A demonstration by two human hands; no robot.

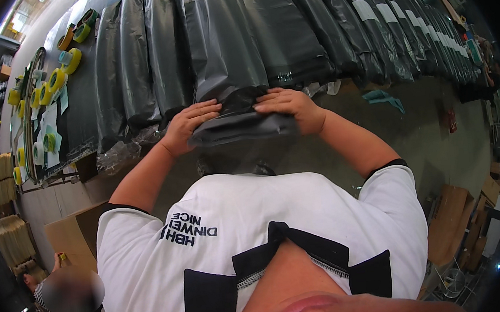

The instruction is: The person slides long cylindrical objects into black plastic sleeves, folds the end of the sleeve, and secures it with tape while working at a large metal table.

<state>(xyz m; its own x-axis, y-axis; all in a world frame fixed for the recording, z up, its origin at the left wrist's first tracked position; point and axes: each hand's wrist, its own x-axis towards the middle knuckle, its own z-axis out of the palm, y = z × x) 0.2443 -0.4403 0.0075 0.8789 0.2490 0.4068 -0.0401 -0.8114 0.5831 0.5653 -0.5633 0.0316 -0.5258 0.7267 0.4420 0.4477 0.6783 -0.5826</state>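
Observation:
In front of me a long package in a black plastic bag [225, 45] lies lengthwise on the table, its near end at my hands. The loose end of that bag makes a wide, slightly blurred flap [243, 130] past the table's edge. My left hand [192, 122] grips the left side of this end, fingers stretched inward over the plastic. On the right side my right hand [294, 107] grips it in the same way. Both thumbs are hidden. Between the fingertips the plastic is bunched and creased.
Similar black packages [170, 56] lie side by side on both sides, several at the right with white labels [387, 13]. Rolls of yellow tape [56, 79] stand at the table's left end. A teal cloth or scrap [383, 100] lies at the right. Behind me are cardboard [74, 235] and another person [65, 291].

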